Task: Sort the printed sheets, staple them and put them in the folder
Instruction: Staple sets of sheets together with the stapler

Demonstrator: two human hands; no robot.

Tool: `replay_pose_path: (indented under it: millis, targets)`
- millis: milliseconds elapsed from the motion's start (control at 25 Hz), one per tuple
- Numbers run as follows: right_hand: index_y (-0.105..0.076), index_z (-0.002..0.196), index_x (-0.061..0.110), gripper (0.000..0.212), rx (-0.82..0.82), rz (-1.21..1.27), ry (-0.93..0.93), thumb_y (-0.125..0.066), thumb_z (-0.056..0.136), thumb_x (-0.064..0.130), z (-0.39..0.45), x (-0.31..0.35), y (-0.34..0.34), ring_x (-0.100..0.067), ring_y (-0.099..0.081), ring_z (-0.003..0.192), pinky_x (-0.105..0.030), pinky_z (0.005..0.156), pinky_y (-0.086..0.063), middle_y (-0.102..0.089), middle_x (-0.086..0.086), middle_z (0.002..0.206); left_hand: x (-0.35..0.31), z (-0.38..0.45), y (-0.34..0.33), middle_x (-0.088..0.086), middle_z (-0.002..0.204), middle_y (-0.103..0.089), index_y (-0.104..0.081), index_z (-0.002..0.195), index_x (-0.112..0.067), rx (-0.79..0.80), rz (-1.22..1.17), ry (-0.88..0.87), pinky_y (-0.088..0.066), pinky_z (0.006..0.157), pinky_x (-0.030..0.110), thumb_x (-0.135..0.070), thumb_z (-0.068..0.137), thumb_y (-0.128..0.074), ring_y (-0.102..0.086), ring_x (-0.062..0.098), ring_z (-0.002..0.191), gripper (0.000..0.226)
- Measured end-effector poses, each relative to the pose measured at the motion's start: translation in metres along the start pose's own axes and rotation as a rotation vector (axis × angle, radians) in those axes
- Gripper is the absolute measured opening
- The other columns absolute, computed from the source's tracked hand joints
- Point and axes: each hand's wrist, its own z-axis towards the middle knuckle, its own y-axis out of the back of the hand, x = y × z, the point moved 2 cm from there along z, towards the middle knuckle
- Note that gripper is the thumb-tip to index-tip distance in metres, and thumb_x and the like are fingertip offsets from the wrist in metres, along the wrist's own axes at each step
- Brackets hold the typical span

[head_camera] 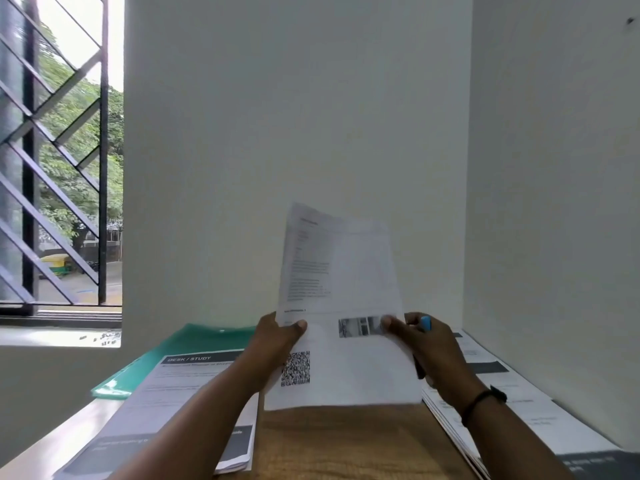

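While the desk (339, 441) carries a pile of printed sheets on each side, the danger is that the raised papers get mixed with the wrong pile. The left pile (180, 410) lies partly on the green folder (194, 344), and the right pile (512, 403) runs along the wall. Between them, above the bare wood, the held sheets (343, 306) stand up from the desk and look like more than one page, not squared. The left hand (277, 344) pinches their left edge, thumb on the front. The right hand (429, 355) pinches the right edge and at the same time keeps a blue-tipped pen (425, 323) between its fingers. I think this shared grip is weak, so a page may slip or the pen may mark the paper. No stapler is visible.
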Motion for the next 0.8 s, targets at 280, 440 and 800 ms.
replay_pose_path:
  millis: [280, 440, 800]
  targets:
    - [-0.064, 0.107, 0.017, 0.049, 0.177, 0.247, -0.294, -0.076, 0.073, 0.05, 0.016, 0.006, -0.046, -0.01, -0.032, 0.04, -0.019, 0.038, -0.027, -0.069, -0.01, 0.103, -0.004, 0.047, 0.024, 0.015, 0.096, -0.068, -0.059, 0.113, -0.012, -0.295, -0.504, 0.172, -0.054, 0.081, 0.056, -0.007, 0.094, -0.059, -0.066, 0.037, 0.085, 0.02]
    - [-0.063, 0.095, 0.008, 0.017, 0.142, 0.328, -0.329, -0.072, 0.083, 0.017, 0.028, -0.008, -0.101, -0.009, -0.034, 0.035, -0.017, 0.037, -0.029, -0.07, -0.015, 0.086, 0.019, 0.052, 0.008, 0.011, 0.104, -0.067, -0.057, 0.117, -0.017, -0.325, -0.506, 0.146, -0.055, 0.083, 0.052, -0.011, 0.096, -0.057, -0.066, 0.034, 0.092, 0.022]
    - [-0.052, 0.077, 0.015, 0.024, 0.157, 0.465, -0.479, -0.072, 0.072, 0.003, 0.076, -0.065, -0.061, -0.004, -0.029, 0.03, -0.011, 0.029, -0.024, -0.05, -0.001, 0.055, 0.045, 0.073, 0.044, 0.013, 0.096, -0.07, -0.056, 0.102, -0.009, -0.228, -0.701, 0.234, -0.06, 0.069, 0.04, -0.006, 0.093, -0.057, -0.068, 0.027, 0.087, 0.009]
